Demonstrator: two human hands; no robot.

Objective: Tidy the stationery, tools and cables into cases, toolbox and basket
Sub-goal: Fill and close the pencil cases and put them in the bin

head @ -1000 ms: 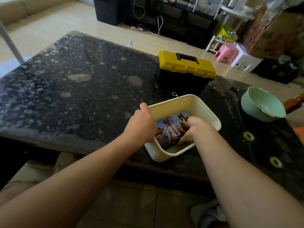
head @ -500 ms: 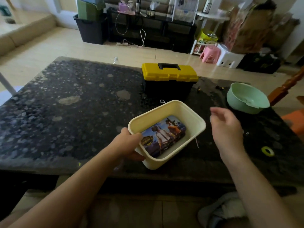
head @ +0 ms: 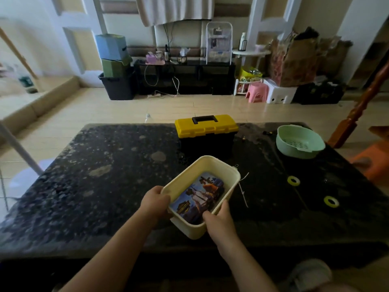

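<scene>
A cream plastic basket [head: 212, 167] sits near the front edge of the dark stone table [head: 94, 165]. Inside it lies a flat case with a printed game picture [head: 200, 197]. My left hand [head: 154, 204] grips the basket's near-left rim. My right hand [head: 219, 220] holds the near-right rim, fingers hooked over the edge into the basket. Behind the basket stands a shut yellow-lidded black toolbox [head: 206, 131]. A green strainer basket [head: 300, 141] rests at the far right. Two yellow tape rolls [head: 293, 180] [head: 331, 201] lie on the right.
A thin white cable tie [head: 243, 190] lies just right of the cream basket. Small dark bits [head: 267, 132] sit by the green strainer. A wooden chair post [head: 362, 106] rises at the right edge. Beyond the table are a pink stool [head: 256, 92] and storage bins [head: 117, 81].
My right hand has come back from above the table and taken the basket's near-right rim. The head has tilted up, showing more of the room.
</scene>
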